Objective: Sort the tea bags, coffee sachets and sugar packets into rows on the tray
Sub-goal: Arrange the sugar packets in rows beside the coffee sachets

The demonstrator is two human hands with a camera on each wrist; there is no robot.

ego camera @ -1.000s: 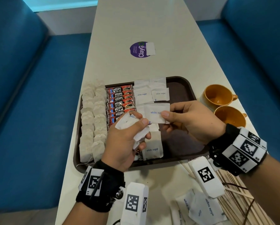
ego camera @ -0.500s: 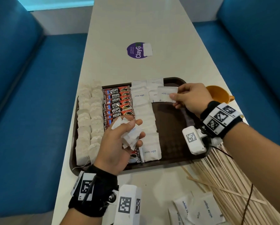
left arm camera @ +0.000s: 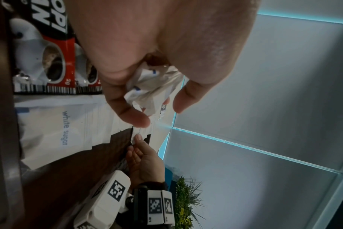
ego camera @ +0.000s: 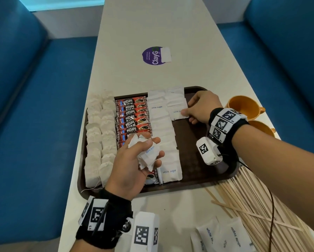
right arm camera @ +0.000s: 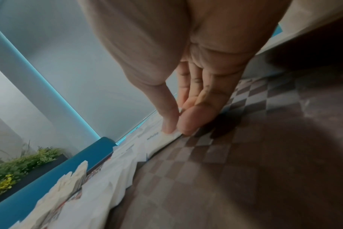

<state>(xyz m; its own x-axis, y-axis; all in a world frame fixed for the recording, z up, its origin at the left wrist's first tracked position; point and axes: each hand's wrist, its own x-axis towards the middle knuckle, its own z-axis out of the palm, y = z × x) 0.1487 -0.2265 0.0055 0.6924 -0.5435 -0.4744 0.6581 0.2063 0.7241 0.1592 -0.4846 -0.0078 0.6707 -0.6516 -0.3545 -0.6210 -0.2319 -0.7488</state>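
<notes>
**Laying a sugar packet at the head of the second sugar row**

My right hand (ego camera: 200,108) is at about 1 o'clock on the tray (ego camera: 203,170), thumb and fingertips (right arm camera: 186,125) pinching the right edge of one sugar packet (ego camera: 178,113) that lies flat on the tray floor, touching the packets beyond it. Its long axis runs from 9 to 3 o'clock, like its neighbours. My left hand (ego camera: 134,164) hovers near 6 o'clock over the tray, fingers curled round a crumpled bunch of sugar packets (ego camera: 149,155) waiting their turn.

The coming move, as I judge it, turns on one thing: the bare tray floor for this second row lies toward 6 o'clock from the placed packet, just to the right of the full sugar row (ego camera: 163,135). The right hand is nearer that strip; the left only feeds it.

Tea bags (ego camera: 99,135) fill two rows at 9 o'clock, coffee sachets (ego camera: 132,117) one row beside them.

My left hand hides the near end of the coffee row and part of the sugar row. More loose packets (ego camera: 221,235) lie on the table (ego camera: 170,206) at 5 o'clock, cut off by the frame edge; how many I hold, I cannot tell.
</notes>
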